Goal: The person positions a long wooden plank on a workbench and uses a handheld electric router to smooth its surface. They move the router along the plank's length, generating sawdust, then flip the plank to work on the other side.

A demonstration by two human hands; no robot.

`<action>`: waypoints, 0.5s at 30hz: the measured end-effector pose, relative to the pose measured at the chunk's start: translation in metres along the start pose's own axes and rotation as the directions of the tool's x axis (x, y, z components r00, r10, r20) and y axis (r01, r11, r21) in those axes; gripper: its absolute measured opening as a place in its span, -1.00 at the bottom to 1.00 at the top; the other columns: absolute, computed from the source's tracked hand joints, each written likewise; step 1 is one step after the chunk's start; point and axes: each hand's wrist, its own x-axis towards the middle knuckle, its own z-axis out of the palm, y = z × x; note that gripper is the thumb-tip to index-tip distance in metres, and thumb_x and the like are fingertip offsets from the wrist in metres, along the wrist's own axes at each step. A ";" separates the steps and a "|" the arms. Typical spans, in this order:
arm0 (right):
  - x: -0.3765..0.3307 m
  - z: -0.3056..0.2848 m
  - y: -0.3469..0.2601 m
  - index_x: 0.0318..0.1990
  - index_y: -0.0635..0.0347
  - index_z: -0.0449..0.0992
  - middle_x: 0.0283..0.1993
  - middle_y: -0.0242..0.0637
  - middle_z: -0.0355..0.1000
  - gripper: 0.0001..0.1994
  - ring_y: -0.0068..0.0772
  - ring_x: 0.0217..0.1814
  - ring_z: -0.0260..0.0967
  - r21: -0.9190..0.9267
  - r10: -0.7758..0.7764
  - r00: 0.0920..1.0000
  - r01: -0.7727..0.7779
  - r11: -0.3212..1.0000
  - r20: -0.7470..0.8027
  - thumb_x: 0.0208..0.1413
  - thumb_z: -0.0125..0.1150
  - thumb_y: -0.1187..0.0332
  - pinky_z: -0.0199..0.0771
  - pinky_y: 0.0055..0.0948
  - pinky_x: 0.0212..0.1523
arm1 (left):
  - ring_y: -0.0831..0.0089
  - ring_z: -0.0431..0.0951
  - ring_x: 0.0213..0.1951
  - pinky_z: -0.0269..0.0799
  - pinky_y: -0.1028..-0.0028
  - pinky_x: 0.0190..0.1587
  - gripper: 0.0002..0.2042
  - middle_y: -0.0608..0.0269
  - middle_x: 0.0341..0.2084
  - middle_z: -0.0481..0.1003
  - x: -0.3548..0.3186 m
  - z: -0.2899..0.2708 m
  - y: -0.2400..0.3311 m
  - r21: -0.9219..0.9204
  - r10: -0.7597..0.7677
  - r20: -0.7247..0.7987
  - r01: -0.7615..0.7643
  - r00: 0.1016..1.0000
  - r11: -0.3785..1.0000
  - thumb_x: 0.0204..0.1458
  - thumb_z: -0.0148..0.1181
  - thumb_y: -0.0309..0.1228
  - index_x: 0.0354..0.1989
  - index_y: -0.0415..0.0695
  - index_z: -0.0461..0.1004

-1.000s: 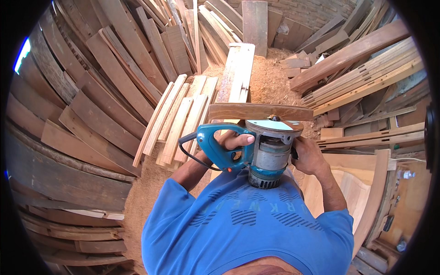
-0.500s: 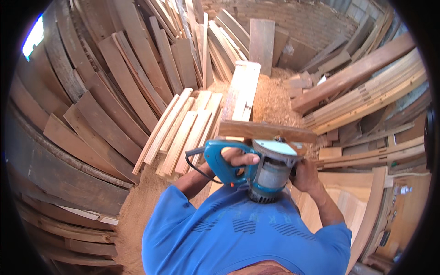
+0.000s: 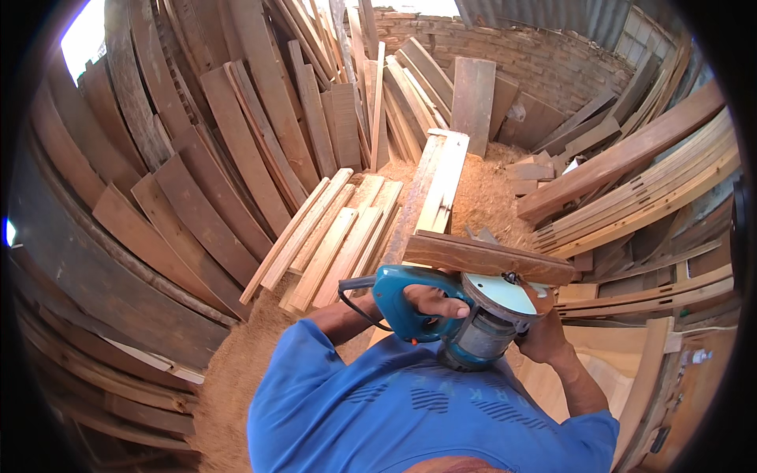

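Lowest in the frame, a blue shirt [image 3: 410,418], filling the bottom centre. Just above it, left hand [image 3: 430,302] clenched around the handle of a teal power saw [image 3: 453,315], fingers wrapped through the grip, black cord looping out to the left of centre. Right hand [image 3: 540,335] at centre right, tucked under the tool's round pale guard and closed against its body or the wood beneath; exact grip hidden by the motor housing. Resting across the top of the tool, a short brown board [image 3: 489,258], lying nearly level and tilted slightly down to the right.

Compared with a second ago: same hold on the saw with both hands, board in the same place over the guard, but the whole view tipped upward, so more of the far wall showing and the hands sitting lower in the picture. Judged from that, work on the board ongoing rather than finished, with only the head raised.

Further out, pale planks [image 3: 331,236] fanned on the sawdust floor [image 3: 481,189] at centre left. Around the left rim, dark boards [image 3: 181,213] leaning in rows. At upper right, long stacked timbers [image 3: 639,189]. Farthest, at the top, a brick wall [image 3: 544,55].
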 end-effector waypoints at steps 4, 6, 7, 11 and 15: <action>0.002 0.008 0.019 0.04 0.22 0.39 -0.23 0.02 0.52 -0.45 0.09 -0.18 0.50 -0.109 0.044 0.998 -0.038 0.993 0.051 -0.25 0.29 0.54 0.54 -0.09 -0.16 | 0.01 0.40 0.21 0.28 0.15 0.25 -0.24 -0.11 0.14 0.43 0.003 -0.003 -0.009 -0.032 -0.163 0.043 0.164 0.986 0.986 0.10 0.16 0.13 0.27 -0.29 0.31; 0.006 0.017 0.032 -0.04 0.24 0.41 -0.28 -0.01 0.52 -0.52 0.07 -0.26 0.52 -0.061 0.077 0.997 -0.076 0.995 0.017 -0.24 0.29 0.54 0.56 -0.13 -0.22 | 0.05 0.41 0.19 0.30 0.17 0.23 -0.26 -0.09 0.12 0.44 0.004 -0.001 -0.014 -0.123 -0.243 0.028 0.245 0.970 0.962 0.12 0.16 0.10 0.26 -0.30 0.31; 0.012 0.022 0.030 -0.03 0.25 0.41 -0.28 -0.01 0.51 -0.51 0.06 -0.26 0.52 0.049 0.081 0.996 -0.078 0.996 -0.048 -0.24 0.31 0.54 0.56 -0.15 -0.22 | 0.15 0.44 0.17 0.33 0.20 0.21 -0.30 -0.05 0.10 0.46 -0.005 0.013 -0.044 -0.302 -0.343 -0.014 0.323 0.939 0.897 0.15 0.16 0.06 0.27 -0.29 0.32; 0.010 0.056 0.043 0.07 0.24 0.38 -0.26 -0.18 0.50 -0.54 -0.32 -0.28 0.52 0.710 0.404 0.895 -0.159 0.686 -0.191 -0.05 0.29 0.56 0.53 -0.37 -0.29 | 0.22 0.45 0.16 0.36 0.21 0.19 -0.35 0.02 0.12 0.46 -0.005 0.033 -0.083 -0.771 -0.547 0.067 0.391 0.834 0.502 0.18 0.17 0.00 0.30 -0.23 0.30; -0.025 0.102 0.087 -0.02 0.32 0.51 -0.32 -0.15 0.54 -0.73 -0.47 -0.32 0.47 0.725 0.595 0.784 -0.513 0.460 0.177 0.10 0.20 0.50 0.52 -0.46 -0.33 | 0.25 0.48 0.05 0.40 0.27 0.09 -0.45 0.05 0.02 0.48 0.015 0.063 -0.137 -0.893 -0.536 -0.049 0.204 0.843 0.402 0.20 0.16 -0.03 0.19 -0.21 0.37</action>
